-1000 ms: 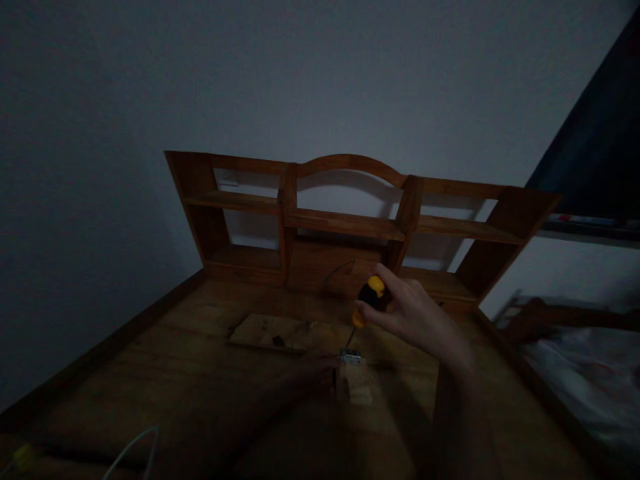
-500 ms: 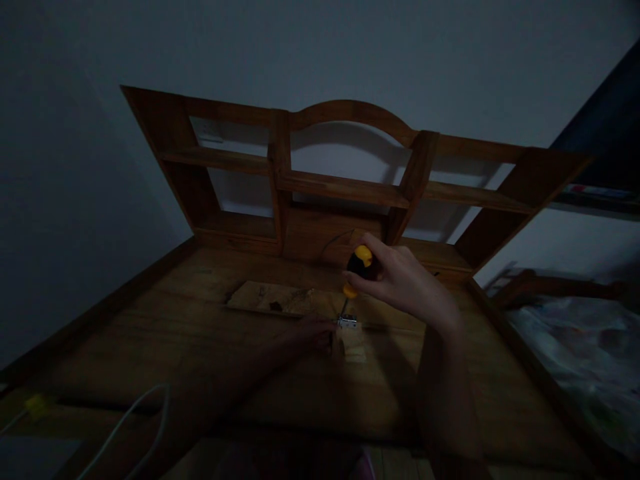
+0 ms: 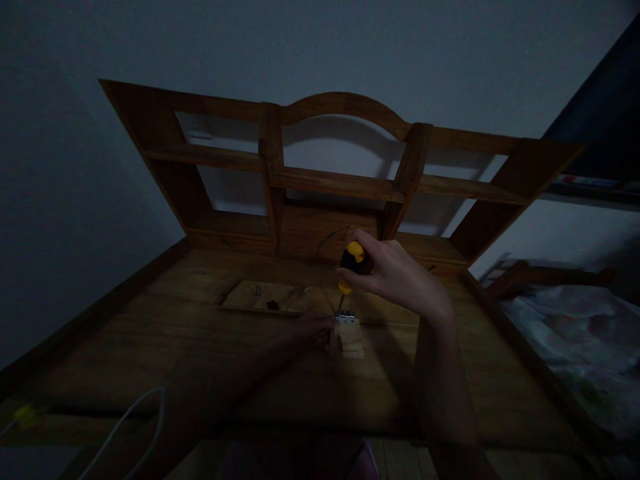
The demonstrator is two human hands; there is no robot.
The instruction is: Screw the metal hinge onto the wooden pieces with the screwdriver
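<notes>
In my right hand [image 3: 395, 270] is a screwdriver [image 3: 354, 260] with a yellow and black handle, held nearly upright. Its shaft runs down to a small silver metal hinge [image 3: 347, 318], where the tip meets the left end. The hinge lies at the top edge of a small pale wood block [image 3: 352, 340] on the desk. My left hand [image 3: 313, 330] is low beside the block and hinge, fingers closed against their left side. Dim light hides exactly what those fingertips pinch.
A longer rough wood piece [image 3: 267, 297] lies on the wooden desk [image 3: 165, 333] to the left. Behind stands a wooden shelf unit [image 3: 340, 183] against the wall. A white cable [image 3: 127, 413] curves at the lower left. Plastic bags [image 3: 575, 340] sit beyond the right edge.
The whole view has shifted slightly, moving everything a little left. My right hand still grips the screwdriver on the hinge, and my left hand stays beside the block.
</notes>
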